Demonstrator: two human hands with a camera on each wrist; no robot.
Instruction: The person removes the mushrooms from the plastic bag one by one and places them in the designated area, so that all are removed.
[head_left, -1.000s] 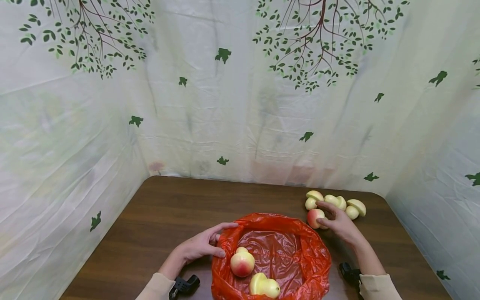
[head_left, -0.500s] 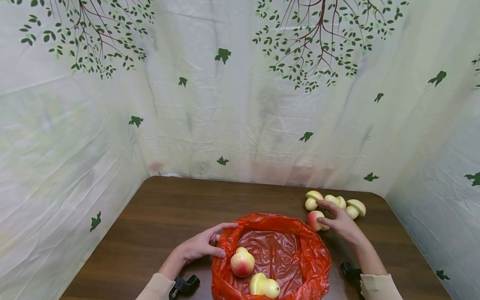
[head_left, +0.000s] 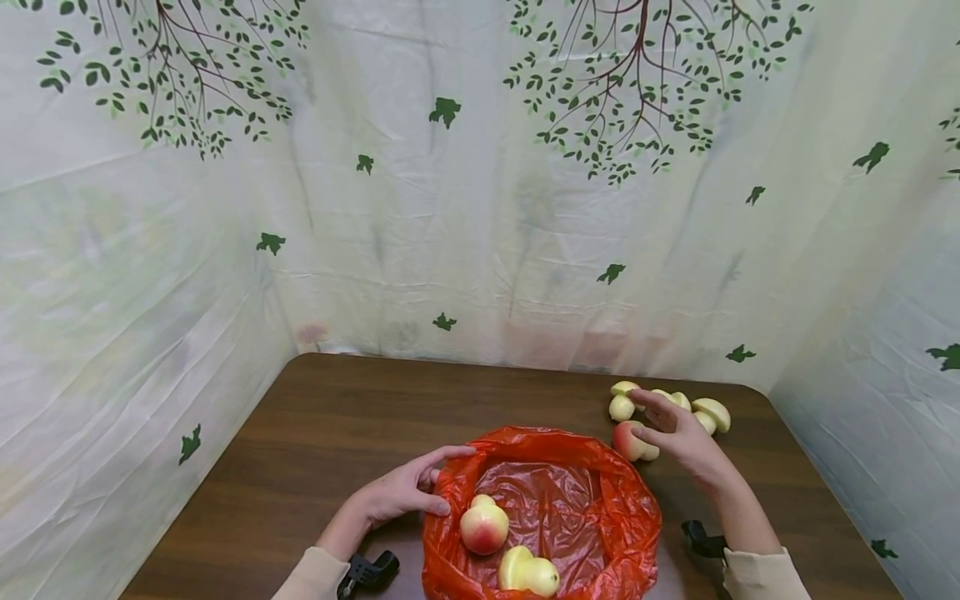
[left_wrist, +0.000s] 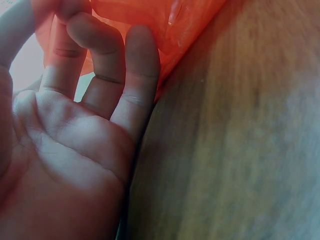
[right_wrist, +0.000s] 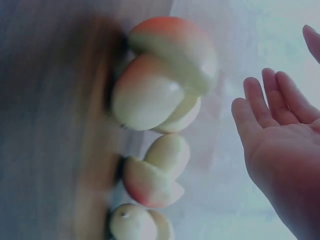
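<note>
My left hand (head_left: 397, 492) holds the rim of a red plastic bag (head_left: 637, 517), thumb inside and fingers outside. In the left wrist view, curled fingers (left_wrist: 102, 65) lie against the red plastic. Two toy mushrooms lie in the bag: a red-blushed mushroom (head_left: 484, 527) and a pale yellow mushroom (head_left: 528, 572). My right hand (head_left: 686, 437) hovers over a red-capped mushroom (head_left: 628, 442) on the table, beyond the bag's right rim. In the right wrist view its fingers (right_wrist: 287, 102) are spread and hold nothing, apart from the mushrooms (right_wrist: 147, 95).
Behind my right hand stand a small pale mushroom (head_left: 621, 408), another partly hidden mushroom (head_left: 680, 400) and a wide-capped mushroom (head_left: 712, 412). The brown wooden table (head_left: 360, 400) ends at a leaf-printed curtain (head_left: 480, 250). Black wrist straps (head_left: 371, 573) sit on both wrists.
My right hand has risen slightly from the red-capped mushroom, its fingers spreading away from it. That mushroom has shifted a little. The left hand and the bag are still.
</note>
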